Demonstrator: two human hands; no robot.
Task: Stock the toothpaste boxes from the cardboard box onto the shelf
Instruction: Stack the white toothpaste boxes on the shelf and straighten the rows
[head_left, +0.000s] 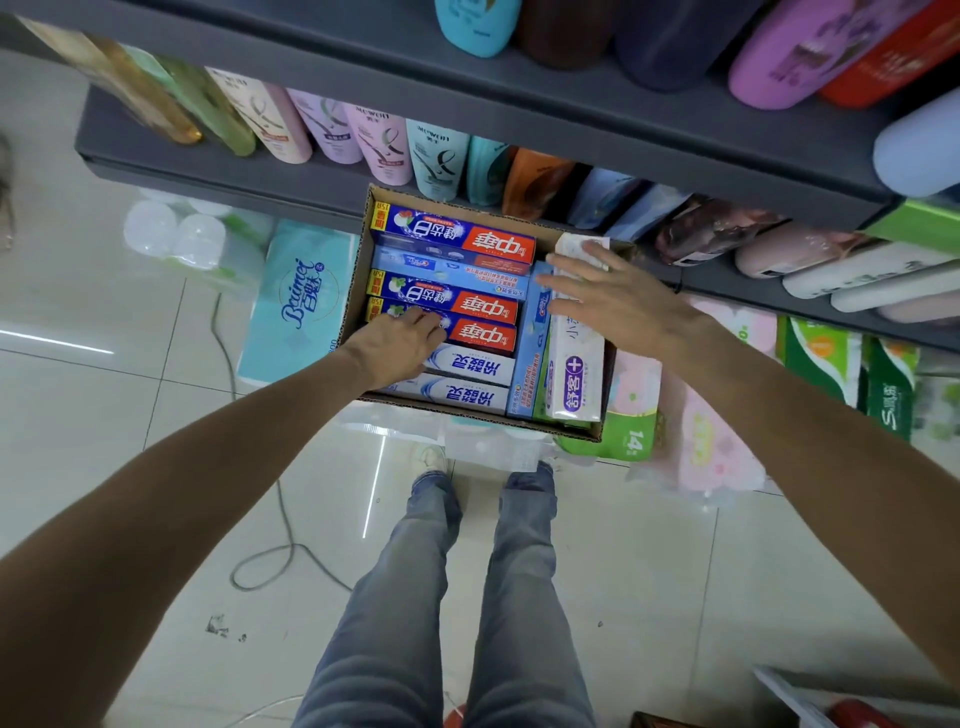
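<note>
Cardboard box (358, 291) of toothpaste boxes (457, 241): left hand (400, 340) curled onto one, grip unclear; right hand (613, 296) spread flat above.

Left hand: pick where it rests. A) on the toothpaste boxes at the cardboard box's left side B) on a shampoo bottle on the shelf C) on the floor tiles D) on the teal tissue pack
A: the left hand lies on blue-and-red toothpaste boxes inside the cardboard box.
</note>
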